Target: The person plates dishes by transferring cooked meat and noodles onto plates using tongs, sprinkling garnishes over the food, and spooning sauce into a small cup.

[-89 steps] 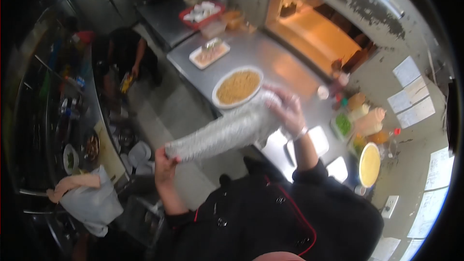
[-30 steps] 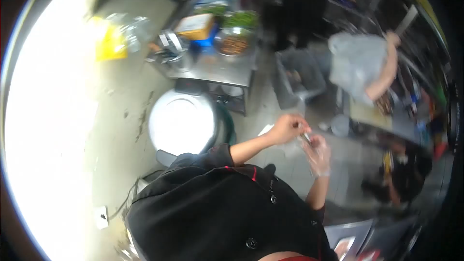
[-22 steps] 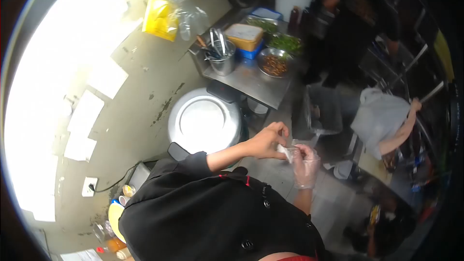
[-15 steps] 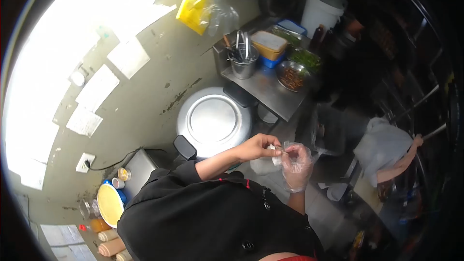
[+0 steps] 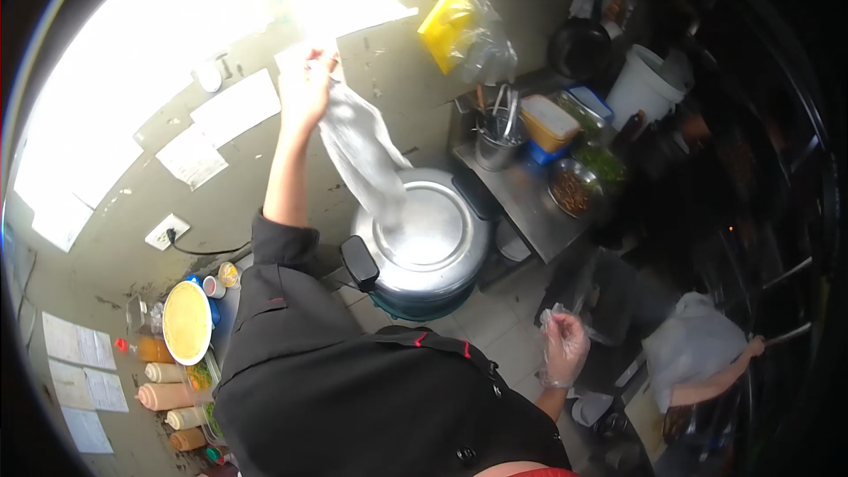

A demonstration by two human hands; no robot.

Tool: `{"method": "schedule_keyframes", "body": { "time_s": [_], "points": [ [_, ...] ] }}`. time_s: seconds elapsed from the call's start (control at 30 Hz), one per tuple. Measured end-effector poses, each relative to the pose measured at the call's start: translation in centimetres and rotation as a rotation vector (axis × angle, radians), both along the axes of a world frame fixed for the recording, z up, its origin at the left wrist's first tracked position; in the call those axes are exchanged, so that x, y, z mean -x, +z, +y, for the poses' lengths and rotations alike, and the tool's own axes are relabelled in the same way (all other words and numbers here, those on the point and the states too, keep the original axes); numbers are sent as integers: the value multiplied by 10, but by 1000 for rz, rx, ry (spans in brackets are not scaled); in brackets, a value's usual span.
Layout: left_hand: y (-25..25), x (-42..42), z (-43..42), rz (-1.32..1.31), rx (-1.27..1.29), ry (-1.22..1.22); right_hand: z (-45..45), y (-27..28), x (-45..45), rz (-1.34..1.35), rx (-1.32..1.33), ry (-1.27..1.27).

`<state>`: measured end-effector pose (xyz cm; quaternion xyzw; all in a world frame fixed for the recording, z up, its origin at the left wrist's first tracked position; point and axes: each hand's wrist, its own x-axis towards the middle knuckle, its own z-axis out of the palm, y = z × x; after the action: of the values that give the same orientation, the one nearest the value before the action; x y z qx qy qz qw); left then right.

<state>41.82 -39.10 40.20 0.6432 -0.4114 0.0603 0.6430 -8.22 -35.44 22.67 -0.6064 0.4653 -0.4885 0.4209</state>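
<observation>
Pinching long, whitish, thin plastic strip (image 5: 360, 143) in bare left hand (image 5: 303, 95), dangling from fingers (image 5: 313, 60) toward five o'clock. Curling clear-gloved right hand (image 5: 565, 350); cannot tell if pinching.

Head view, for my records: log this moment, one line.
left hand: bare, holds long whitish translucent film | right hand: clear-gloved, apart from film

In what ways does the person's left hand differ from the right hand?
The left hand is bare; the right hand wears a clear glove. The left hand holds up pale plastic; the right hand is apart from it. Both have bent fingers.
</observation>
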Motion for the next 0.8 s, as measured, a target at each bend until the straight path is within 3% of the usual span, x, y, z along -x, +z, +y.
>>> {"method": "schedule_keyframes", "body": {
  "time_s": [0.07, 0.2, 0.23, 0.27, 0.3, 0.37, 0.4, 0.43, 0.47, 0.53, 0.6, 0.7, 0.8],
  "points": [
    [24, -14, 25, -115, -17, 165, 1, -11, 8, 2, 2, 15],
    [7, -87, 54, -409, -27, 615, 9, -13, 14, 8, -65, -35],
    [4, -99, 62, -271, -25, 654, 13, -12, 15, 30, -71, -79],
    [1, -119, 70, -367, -119, 796, 15, -11, 16, 23, -94, -67],
    [-3, -142, 77, -474, -125, 748, 14, -11, 17, 13, -115, -83],
    [-16, -151, 84, -411, -50, 435, 7, -14, 21, 171, 11, -86],
    [-35, -241, 85, 120, 266, -77, 3, -8, 24, 176, -5, -59],
    [-53, -325, 86, 702, 713, -426, 1, -24, 28, 97, 32, -56],
    [-67, -315, 65, 659, 700, -373, 1, -23, 30, 147, -4, -83],
    [-105, -197, 25, -117, 61, 317, 5, -6, 32, 177, -42, -103],
    [-142, -97, -14, -236, -72, 325, 6, -7, 34, 215, 104, -170],
    [-198, 22, -35, -279, -219, 160, 11, -7, 35, 128, 31, -184],
    [-236, 88, -29, -277, -348, 20, 15, -1, 35, 169, 5, -190]
  ]
}}
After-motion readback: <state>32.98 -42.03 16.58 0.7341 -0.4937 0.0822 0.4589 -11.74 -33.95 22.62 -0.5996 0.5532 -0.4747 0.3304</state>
